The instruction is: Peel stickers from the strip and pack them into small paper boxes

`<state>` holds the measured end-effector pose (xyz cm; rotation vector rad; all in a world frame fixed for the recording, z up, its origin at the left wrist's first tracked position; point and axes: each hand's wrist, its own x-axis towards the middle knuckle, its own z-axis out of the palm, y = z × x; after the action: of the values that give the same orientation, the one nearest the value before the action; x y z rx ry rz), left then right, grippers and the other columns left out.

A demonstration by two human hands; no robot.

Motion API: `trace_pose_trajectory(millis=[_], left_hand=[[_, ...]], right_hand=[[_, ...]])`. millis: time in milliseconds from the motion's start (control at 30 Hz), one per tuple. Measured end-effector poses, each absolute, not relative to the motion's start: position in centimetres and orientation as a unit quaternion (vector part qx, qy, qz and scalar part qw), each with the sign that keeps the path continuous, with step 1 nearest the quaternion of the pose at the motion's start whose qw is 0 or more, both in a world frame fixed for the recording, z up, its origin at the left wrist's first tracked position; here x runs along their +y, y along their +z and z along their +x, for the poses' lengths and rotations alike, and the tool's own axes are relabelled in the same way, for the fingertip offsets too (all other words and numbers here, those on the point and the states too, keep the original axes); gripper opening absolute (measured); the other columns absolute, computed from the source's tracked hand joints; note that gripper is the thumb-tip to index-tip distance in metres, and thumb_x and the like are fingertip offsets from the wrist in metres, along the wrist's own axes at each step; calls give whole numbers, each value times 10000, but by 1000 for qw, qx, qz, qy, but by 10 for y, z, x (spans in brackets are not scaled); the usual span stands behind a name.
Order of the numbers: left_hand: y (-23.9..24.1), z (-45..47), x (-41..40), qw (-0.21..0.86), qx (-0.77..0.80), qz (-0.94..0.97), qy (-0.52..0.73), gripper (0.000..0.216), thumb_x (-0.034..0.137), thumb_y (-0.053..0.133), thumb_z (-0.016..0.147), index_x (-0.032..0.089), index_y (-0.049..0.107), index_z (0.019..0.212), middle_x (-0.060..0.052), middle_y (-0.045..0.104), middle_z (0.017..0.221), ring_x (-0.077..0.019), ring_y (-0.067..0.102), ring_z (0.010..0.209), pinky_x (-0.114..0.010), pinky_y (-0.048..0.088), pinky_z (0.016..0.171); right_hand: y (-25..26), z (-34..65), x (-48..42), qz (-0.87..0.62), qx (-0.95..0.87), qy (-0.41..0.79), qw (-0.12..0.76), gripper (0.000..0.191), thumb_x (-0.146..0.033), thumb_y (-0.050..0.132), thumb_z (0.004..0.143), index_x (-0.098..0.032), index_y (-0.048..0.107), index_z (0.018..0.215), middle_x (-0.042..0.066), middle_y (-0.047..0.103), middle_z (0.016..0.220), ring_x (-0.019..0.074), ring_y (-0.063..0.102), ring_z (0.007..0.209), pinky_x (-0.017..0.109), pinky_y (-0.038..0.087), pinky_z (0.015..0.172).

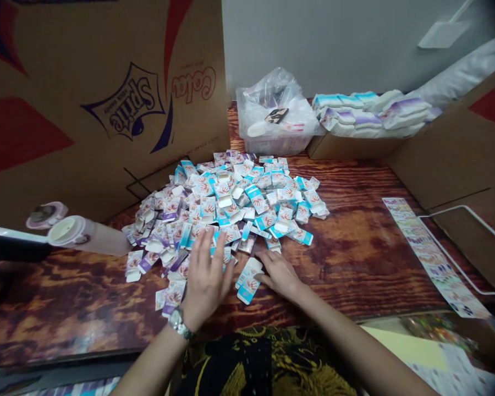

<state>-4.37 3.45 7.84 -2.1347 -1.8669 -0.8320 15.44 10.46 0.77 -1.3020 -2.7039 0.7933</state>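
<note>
A large heap of small flat cardboard packets (231, 203), blue and purple printed, lies on the wooden table (355, 258). My left hand (206, 278), with a wristwatch, rests palm down with fingers spread on the near edge of the heap. My right hand (278, 272) lies beside it, fingers curled against one blue packet (249, 280) at the front of the heap. That packet lies flat on the table.
A big cardboard sheet (86, 104) stands at the left, another (457, 148) at the right. A clear plastic bag (274, 110) and a box of stacked packs (367, 118) sit at the back. A bottle (86, 234) lies at left. A printed strip (433, 258) lies at right.
</note>
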Motion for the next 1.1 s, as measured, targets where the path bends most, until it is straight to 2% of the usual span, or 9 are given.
trace_pose_trajectory(millis=[133, 267, 367, 467, 533, 700, 767, 933, 1100], left_hand=[[47, -12, 13, -35, -593, -761, -262, 612, 190, 485, 880, 125, 202, 1420, -168, 425, 1355, -255, 363, 1289, -435, 371, 1047], [21, -1, 6, -96, -604, -764, -208, 648, 264, 501, 878, 83, 185, 1414, -201, 427, 1347, -279, 419, 1241, -439, 421, 994], [12, 2, 7, -101, -611, -763, -185, 753, 357, 556, 846, 71, 157, 1416, -231, 408, 1349, -322, 416, 1234, -484, 421, 970], [12, 2, 9, -106, -622, -752, -189, 767, 369, 560, 846, 76, 141, 1417, -229, 437, 1316, -315, 457, 1189, -475, 437, 943], [15, 0, 10, -115, -623, -747, -200, 706, 332, 533, 866, 91, 158, 1412, -211, 463, 1291, -291, 484, 1157, -449, 451, 929], [26, -4, 11, -124, -601, -760, -216, 590, 254, 510, 871, 119, 241, 1378, -180, 493, 1258, -269, 490, 1143, -429, 454, 924], [31, -4, 11, -119, -594, -768, -210, 561, 231, 506, 867, 119, 268, 1363, -175, 500, 1249, -269, 494, 1130, -433, 456, 919], [37, -7, 9, -109, -594, -771, -203, 539, 229, 512, 864, 128, 299, 1348, -163, 532, 1199, -266, 521, 1078, -438, 466, 892], [40, -11, 9, -103, -568, -792, -197, 570, 223, 514, 860, 134, 276, 1370, -170, 521, 1227, -274, 518, 1096, -444, 463, 895]], right_hand=[[2, 158, 101, -418, -873, 245, 53, 335, -196, 602, 831, -157, 536, 1158, 112, 590, 1050, 250, 544, 983, 366, 454, 849], [1, 163, 99, -422, -857, 264, 132, 197, -181, 494, 887, -156, 581, 1062, 101, 614, 978, 232, 559, 922, 358, 449, 821], [8, 163, 97, -413, -801, 383, 204, 172, -231, 489, 896, -171, 588, 1022, 54, 622, 889, 184, 573, 819, 310, 457, 758], [23, 161, 95, -403, -711, 526, 234, 222, -292, 459, 910, -158, 569, 1049, 24, 602, 811, 147, 565, 722, 253, 457, 647], [35, 161, 95, -394, -694, 554, 235, 240, -286, 456, 904, -154, 560, 1075, 18, 591, 795, 137, 552, 690, 238, 445, 614], [61, 162, 99, -345, -791, 469, 186, 372, -130, 515, 795, -196, 537, 1161, 26, 600, 903, 145, 538, 724, 266, 423, 679], [64, 162, 103, -330, -798, 478, 161, 419, -91, 511, 762, -205, 529, 1165, 6, 597, 853, 138, 528, 687, 250, 412, 645], [60, 163, 109, -328, -778, 520, 126, 286, -139, 561, 771, -184, 559, 1053, -52, 507, 646, 112, 475, 573, 200, 350, 528], [62, 163, 110, -296, -801, 508, 112, 195, -155, 551, 800, -186, 606, 985, -31, 552, 704, 121, 493, 618, 211, 359, 566]])
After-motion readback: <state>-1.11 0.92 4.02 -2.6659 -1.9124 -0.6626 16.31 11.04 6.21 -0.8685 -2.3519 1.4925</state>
